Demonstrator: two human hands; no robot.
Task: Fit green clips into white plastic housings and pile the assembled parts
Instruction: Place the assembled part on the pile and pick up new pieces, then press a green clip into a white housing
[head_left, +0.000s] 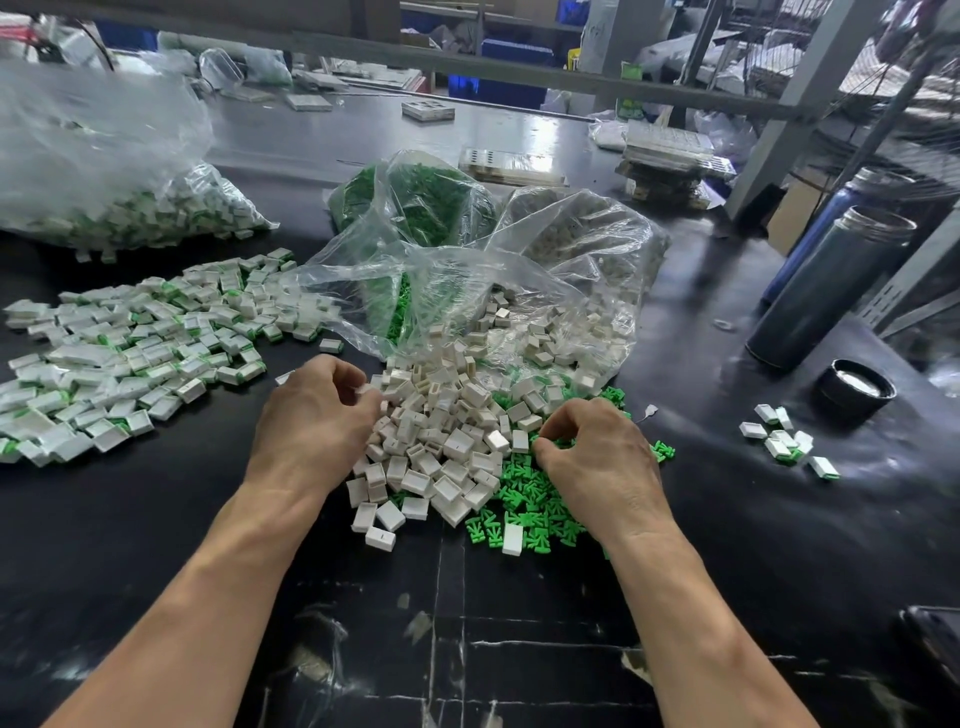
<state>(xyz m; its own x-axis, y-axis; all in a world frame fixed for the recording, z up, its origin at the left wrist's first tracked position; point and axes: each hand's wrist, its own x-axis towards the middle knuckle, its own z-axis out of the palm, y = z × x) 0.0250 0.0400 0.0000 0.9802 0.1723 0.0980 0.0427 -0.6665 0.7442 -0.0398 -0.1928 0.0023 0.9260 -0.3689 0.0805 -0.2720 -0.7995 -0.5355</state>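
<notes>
A heap of white plastic housings (441, 441) spills from an open clear bag (467, 291) in the middle of the black table. Loose green clips (530, 499) lie beside and under the heap on its right. My left hand (317, 410) is at the heap's left edge, its curled fingers pinching a white housing (363, 388). On the green clips, my right hand (597, 452) has its fingertips curled down among them; what it pinches is hidden. A wide pile of assembled white-and-green parts (140, 353) lies to the left.
A full clear bag of assembled parts (104, 176) sits at back left, and a bag of green clips (415, 202) behind the open bag. Two dark flasks (831, 291) and a black lid (854, 389) stand right, near several stray parts (787, 441).
</notes>
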